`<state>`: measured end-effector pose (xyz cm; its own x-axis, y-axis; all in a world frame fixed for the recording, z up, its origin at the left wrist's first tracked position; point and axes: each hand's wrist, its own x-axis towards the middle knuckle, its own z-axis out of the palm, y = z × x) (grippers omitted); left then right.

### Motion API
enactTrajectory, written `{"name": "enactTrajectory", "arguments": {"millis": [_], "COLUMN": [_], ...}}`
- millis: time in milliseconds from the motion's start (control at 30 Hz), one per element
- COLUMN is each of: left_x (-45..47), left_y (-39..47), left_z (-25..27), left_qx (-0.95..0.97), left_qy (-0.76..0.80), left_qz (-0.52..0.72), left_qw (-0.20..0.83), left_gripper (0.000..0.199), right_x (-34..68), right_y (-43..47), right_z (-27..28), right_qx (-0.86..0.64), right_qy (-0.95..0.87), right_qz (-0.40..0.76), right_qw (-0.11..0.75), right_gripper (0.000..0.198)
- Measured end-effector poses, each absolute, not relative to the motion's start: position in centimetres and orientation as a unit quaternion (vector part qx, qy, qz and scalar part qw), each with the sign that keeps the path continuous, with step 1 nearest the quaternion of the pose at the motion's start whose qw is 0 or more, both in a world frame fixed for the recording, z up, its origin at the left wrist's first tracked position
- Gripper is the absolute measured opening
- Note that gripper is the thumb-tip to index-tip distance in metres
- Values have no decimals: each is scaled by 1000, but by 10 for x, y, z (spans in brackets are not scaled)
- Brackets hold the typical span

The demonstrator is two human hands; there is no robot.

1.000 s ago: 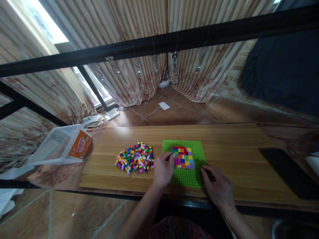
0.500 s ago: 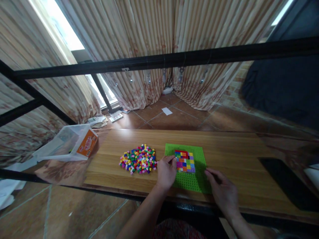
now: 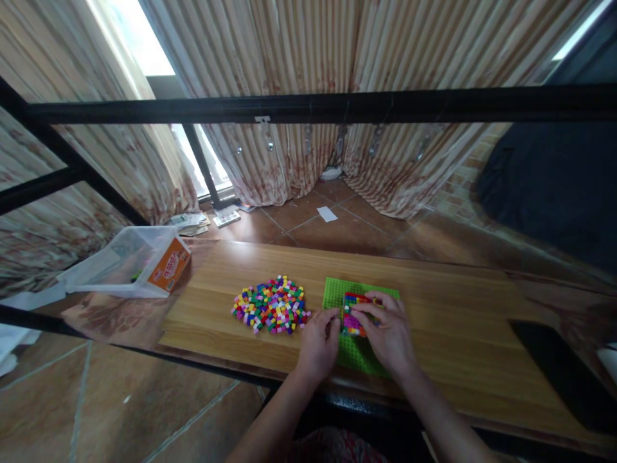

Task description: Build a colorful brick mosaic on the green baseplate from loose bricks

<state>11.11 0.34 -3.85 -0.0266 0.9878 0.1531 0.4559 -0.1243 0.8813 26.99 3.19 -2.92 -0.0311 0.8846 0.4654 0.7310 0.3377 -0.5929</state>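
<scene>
A green studded baseplate (image 3: 361, 361) lies on the table, bearing a block of small multicoloured toy bricks (image 3: 350, 321). My left hand (image 3: 318, 344) rests at the plate's left edge, thumb and index finger pinched close beside the bricks. Anything between those fingertips is too small to make out. Over the right part of the brick block is my right hand (image 3: 389, 331), its fingers bent and their tips down at the bricks. It covers much of the block, and what its fingertips grip cannot be made out. To the left lies a loose pile of small coloured bricks (image 3: 272, 305).
The wooden table (image 3: 448, 328) carries a black flat object (image 3: 559, 366) at its right end. A clear plastic bin (image 3: 144, 286) with an orange label stands beyond its left end. A black metal bar (image 3: 299, 109) crosses in front of the curtains (image 3: 308, 51).
My right hand has moved left from the baseplate's right edge onto the brick block. My left hand stays by the block's left side. The whole view has shifted and tilted slightly.
</scene>
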Motion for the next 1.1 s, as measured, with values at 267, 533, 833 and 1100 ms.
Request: {"name": "enactTrajectory", "arguments": {"millis": [267, 533, 833, 1100], "left_x": [114, 113, 114, 116], "left_y": [-4, -7, -7, -7], "left_z": [-38, -45, -50, -53], "left_qx": [654, 669, 677, 681], "left_qy": [561, 553, 548, 549], "left_qz": [387, 371, 380, 375], "left_qw": [328, 330, 312, 306], "left_gripper": [34, 39, 39, 40], "right_x": [271, 279, 281, 278], "right_y": [38, 40, 41, 43], "right_z": [-40, -41, -43, -40], "right_qx": [-578, -558, -573, -578], "right_qy": [-693, -694, -689, -679], "right_qz": [137, 191, 174, 187], "right_qw": [408, 412, 408, 413], "right_gripper": [23, 22, 24, 23]}}
